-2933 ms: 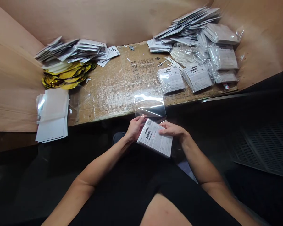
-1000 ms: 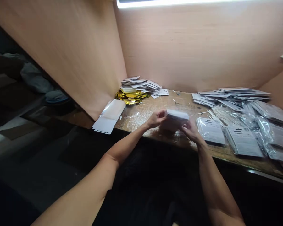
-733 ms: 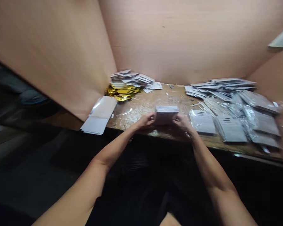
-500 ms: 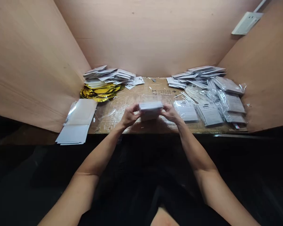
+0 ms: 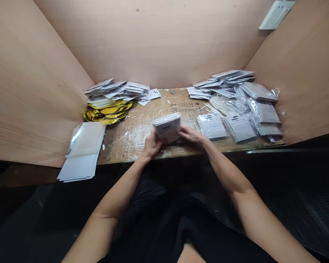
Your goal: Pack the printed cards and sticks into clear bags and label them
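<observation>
A thick stack of printed cards (image 5: 167, 128), with a dark label on its facing side, is held tilted up above the front of the cardboard-covered table (image 5: 137, 135). My left hand (image 5: 152, 144) is closed round its lower left corner. On the right edge my right hand (image 5: 190, 134) grips it with the fingertips. To the right of that hand lie two clear-wrapped card packs (image 5: 212, 126) side by side, the farther one (image 5: 240, 126) tilted slightly.
Gold foil pieces (image 5: 109, 111) and loose cards (image 5: 120, 89) are heaped at the back left. White sheets (image 5: 80, 168) overhang the front left edge. More cards (image 5: 224, 82) and wrapped packs (image 5: 265, 111) fill the right. Wooden walls enclose three sides; a socket (image 5: 276, 14) is on the right wall.
The stack has turned from edge-on to show its labelled face. My left hand has shifted to its lower left corner, and the camera view has moved a little.
</observation>
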A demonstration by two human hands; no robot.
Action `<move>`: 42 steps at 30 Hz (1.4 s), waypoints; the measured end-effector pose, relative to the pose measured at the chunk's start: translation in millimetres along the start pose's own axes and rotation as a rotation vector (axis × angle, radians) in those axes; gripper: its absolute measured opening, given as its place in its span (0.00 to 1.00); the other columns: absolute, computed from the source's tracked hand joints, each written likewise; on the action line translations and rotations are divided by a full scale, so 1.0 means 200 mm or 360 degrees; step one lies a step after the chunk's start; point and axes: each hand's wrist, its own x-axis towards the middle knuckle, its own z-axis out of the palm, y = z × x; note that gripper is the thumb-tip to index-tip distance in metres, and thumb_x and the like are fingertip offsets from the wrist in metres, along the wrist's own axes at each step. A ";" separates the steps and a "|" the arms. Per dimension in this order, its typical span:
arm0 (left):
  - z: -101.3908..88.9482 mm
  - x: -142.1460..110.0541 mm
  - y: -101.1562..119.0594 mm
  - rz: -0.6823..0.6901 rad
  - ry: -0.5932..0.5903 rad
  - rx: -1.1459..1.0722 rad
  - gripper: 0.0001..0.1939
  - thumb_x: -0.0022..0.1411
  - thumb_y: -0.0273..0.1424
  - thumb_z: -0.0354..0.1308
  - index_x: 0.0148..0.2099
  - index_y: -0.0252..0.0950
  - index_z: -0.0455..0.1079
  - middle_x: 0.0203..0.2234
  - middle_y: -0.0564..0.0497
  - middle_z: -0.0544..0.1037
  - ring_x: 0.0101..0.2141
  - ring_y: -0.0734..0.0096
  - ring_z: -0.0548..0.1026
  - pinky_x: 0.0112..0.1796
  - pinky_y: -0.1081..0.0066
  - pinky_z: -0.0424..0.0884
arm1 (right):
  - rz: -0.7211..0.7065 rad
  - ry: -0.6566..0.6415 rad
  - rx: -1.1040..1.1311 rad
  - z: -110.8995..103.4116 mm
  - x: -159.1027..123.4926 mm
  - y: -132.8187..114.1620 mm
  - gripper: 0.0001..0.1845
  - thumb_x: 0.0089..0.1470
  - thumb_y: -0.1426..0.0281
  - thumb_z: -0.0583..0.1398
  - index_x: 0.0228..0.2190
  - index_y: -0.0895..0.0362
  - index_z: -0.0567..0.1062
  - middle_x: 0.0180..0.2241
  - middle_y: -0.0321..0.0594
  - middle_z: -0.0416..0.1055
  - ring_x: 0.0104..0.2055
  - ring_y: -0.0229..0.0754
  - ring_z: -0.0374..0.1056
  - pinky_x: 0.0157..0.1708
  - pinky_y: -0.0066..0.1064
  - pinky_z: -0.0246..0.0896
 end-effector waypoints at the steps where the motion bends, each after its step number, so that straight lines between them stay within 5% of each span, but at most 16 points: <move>1: 0.00 -0.01 0.00 -0.0023 -0.0015 0.0021 0.28 0.60 0.43 0.71 0.58 0.42 0.68 0.40 0.46 0.85 0.41 0.49 0.84 0.42 0.57 0.77 | -0.0032 -0.0013 -0.0060 0.00 -0.01 -0.01 0.21 0.66 0.53 0.61 0.47 0.56 0.80 0.48 0.45 0.81 0.51 0.53 0.74 0.56 0.43 0.69; 5: 0.01 -0.03 0.05 -0.0070 -0.0070 -0.0163 0.26 0.61 0.42 0.69 0.57 0.43 0.67 0.41 0.48 0.85 0.42 0.51 0.85 0.43 0.57 0.80 | -0.0039 0.0149 -0.0203 0.05 -0.08 -0.07 0.17 0.65 0.55 0.61 0.46 0.55 0.77 0.46 0.48 0.81 0.47 0.52 0.75 0.52 0.43 0.70; 8: 0.02 -0.01 0.11 -0.0079 -0.0067 -0.0641 0.26 0.65 0.44 0.67 0.58 0.41 0.64 0.52 0.42 0.84 0.49 0.53 0.85 0.46 0.58 0.82 | 0.0229 0.0398 0.0144 0.12 -0.13 -0.13 0.24 0.68 0.47 0.60 0.53 0.52 0.70 0.34 0.39 0.79 0.32 0.45 0.73 0.33 0.35 0.69; 10: 0.01 0.03 0.13 -0.0145 -0.0136 -0.0747 0.27 0.69 0.49 0.64 0.60 0.38 0.64 0.53 0.38 0.83 0.48 0.52 0.85 0.46 0.55 0.83 | 0.0427 0.0490 0.0502 0.13 -0.17 -0.17 0.33 0.66 0.41 0.60 0.58 0.50 0.64 0.27 0.31 0.75 0.21 0.40 0.66 0.21 0.28 0.59; 13: -0.04 0.13 0.14 -0.0113 -0.0275 -0.0396 0.33 0.67 0.55 0.66 0.60 0.34 0.69 0.49 0.34 0.83 0.48 0.43 0.84 0.48 0.48 0.83 | 0.0598 0.0470 0.0827 0.12 -0.20 -0.20 0.43 0.54 0.47 0.73 0.61 0.49 0.62 0.25 0.27 0.72 0.19 0.35 0.62 0.16 0.23 0.50; 16: -0.06 0.29 0.14 0.0254 -0.0096 0.0089 0.40 0.66 0.58 0.65 0.69 0.35 0.68 0.65 0.31 0.74 0.66 0.36 0.73 0.65 0.44 0.71 | 0.0699 0.0446 0.0897 0.10 -0.23 -0.19 0.49 0.47 0.58 0.76 0.63 0.50 0.60 0.27 0.28 0.75 0.22 0.36 0.67 0.17 0.22 0.54; 18: -0.03 0.40 0.15 0.0447 -0.0235 0.0316 0.39 0.73 0.58 0.55 0.75 0.40 0.63 0.76 0.37 0.62 0.75 0.40 0.60 0.72 0.45 0.60 | 0.0722 0.0470 0.0761 0.11 -0.26 -0.18 0.48 0.49 0.60 0.73 0.65 0.51 0.59 0.26 0.29 0.75 0.22 0.38 0.69 0.17 0.24 0.57; 22: 0.10 0.51 0.15 0.0363 -0.0803 0.0772 0.41 0.78 0.56 0.42 0.82 0.39 0.54 0.81 0.40 0.53 0.79 0.40 0.49 0.75 0.41 0.46 | 0.0711 0.0630 0.0139 0.18 -0.44 -0.18 0.33 0.60 0.64 0.63 0.64 0.53 0.62 0.24 0.32 0.73 0.22 0.46 0.70 0.24 0.35 0.65; 27: 0.17 0.50 0.13 0.0387 -0.0781 0.0916 0.42 0.77 0.55 0.43 0.83 0.40 0.50 0.82 0.44 0.48 0.80 0.44 0.45 0.76 0.44 0.39 | 0.0360 0.1114 -0.0863 0.32 -0.58 -0.27 0.14 0.66 0.72 0.57 0.52 0.57 0.76 0.37 0.50 0.77 0.44 0.59 0.73 0.49 0.49 0.67; 30: 0.17 0.51 0.16 0.0553 -0.0723 0.0899 0.41 0.76 0.53 0.47 0.83 0.42 0.51 0.82 0.46 0.46 0.80 0.43 0.43 0.76 0.41 0.34 | 0.0056 0.0777 -0.1036 0.42 -0.46 -0.31 0.13 0.65 0.77 0.56 0.43 0.57 0.80 0.43 0.52 0.76 0.48 0.58 0.69 0.52 0.48 0.63; 34: 0.17 0.49 0.19 0.0716 -0.0813 0.0889 0.39 0.77 0.51 0.46 0.82 0.40 0.54 0.82 0.45 0.49 0.80 0.45 0.46 0.76 0.43 0.34 | -0.0018 0.0291 -0.1098 0.53 -0.29 -0.32 0.15 0.65 0.81 0.56 0.43 0.56 0.82 0.43 0.50 0.76 0.46 0.54 0.66 0.48 0.44 0.62; 42: 0.17 0.41 0.08 0.0921 -0.0850 0.0808 0.44 0.73 0.55 0.52 0.82 0.44 0.53 0.82 0.46 0.49 0.80 0.42 0.43 0.76 0.44 0.32 | -0.0195 0.0048 -0.1016 0.56 -0.41 -0.32 0.18 0.66 0.82 0.53 0.42 0.56 0.82 0.41 0.49 0.74 0.46 0.53 0.65 0.48 0.44 0.63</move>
